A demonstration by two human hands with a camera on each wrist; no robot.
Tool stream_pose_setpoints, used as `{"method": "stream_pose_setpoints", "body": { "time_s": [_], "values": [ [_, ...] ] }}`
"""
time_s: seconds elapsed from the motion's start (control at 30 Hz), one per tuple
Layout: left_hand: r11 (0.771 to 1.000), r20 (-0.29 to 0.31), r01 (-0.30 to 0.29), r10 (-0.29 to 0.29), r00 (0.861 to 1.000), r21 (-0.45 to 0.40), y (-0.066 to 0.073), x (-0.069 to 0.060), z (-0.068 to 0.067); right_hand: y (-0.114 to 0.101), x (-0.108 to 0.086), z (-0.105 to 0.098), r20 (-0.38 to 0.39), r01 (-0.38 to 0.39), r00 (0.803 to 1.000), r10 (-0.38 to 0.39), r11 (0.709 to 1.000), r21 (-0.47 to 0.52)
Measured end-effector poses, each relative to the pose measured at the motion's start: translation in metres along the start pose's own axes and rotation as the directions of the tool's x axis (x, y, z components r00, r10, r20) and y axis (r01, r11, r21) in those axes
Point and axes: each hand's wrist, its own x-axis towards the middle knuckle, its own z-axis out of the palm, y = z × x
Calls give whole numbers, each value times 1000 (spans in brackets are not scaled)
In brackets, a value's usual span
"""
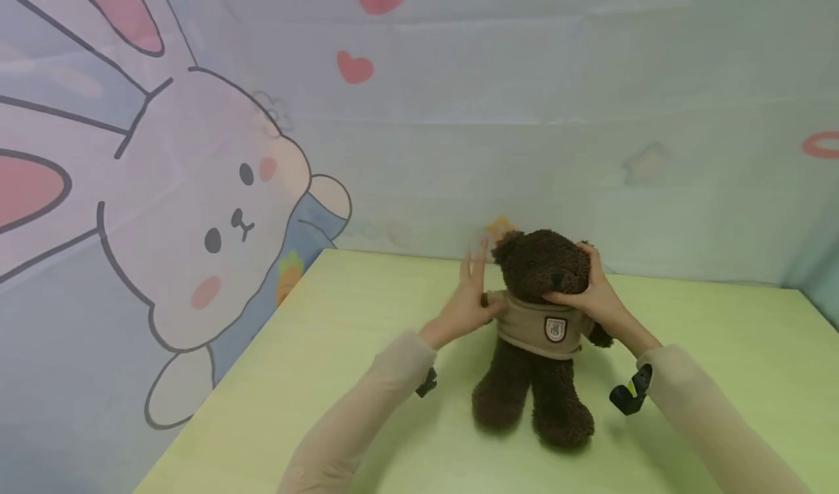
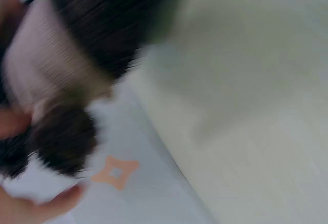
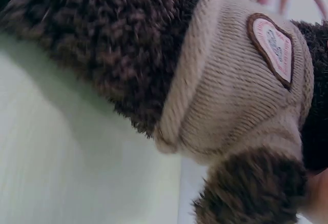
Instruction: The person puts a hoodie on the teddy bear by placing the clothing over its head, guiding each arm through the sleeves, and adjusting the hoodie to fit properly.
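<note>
A dark brown teddy bear (image 1: 547,261) in a beige knit sweater (image 1: 521,326) is upright on the table, facing the head camera. My right hand (image 1: 598,293) grips its head from the side, thumb under the muzzle and fingers behind the ear. At the bear's other side, my left hand (image 1: 467,301) has its fingers raised and spread, with the thumb against the shoulder. A shield-shaped badge (image 3: 274,47) shows on the sweater in the right wrist view. Motion blurs the bear's arm (image 2: 64,137) in the left wrist view, where fingers (image 2: 61,201) are spread beside it.
The pale yellow-green table (image 1: 314,377) ends at a fabric backdrop (image 1: 459,151) behind the bear. A large cartoon rabbit (image 1: 197,224) is printed on the left side. A dark wrist device (image 1: 631,392) hangs by the right sleeve.
</note>
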Motion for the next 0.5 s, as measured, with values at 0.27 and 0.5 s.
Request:
{"method": "stream_pose_setpoints", "body": {
  "time_s": [0.27, 0.5],
  "values": [
    [652, 123, -458, 491, 862, 605, -3, -17, 7, -12, 5, -23, -12, -59, 998, 61, 993, 105],
    [678, 108, -403, 434, 895, 615, 0, -16, 12, -22, 7, -30, 39, -74, 997, 68, 979, 192]
  ]
}}
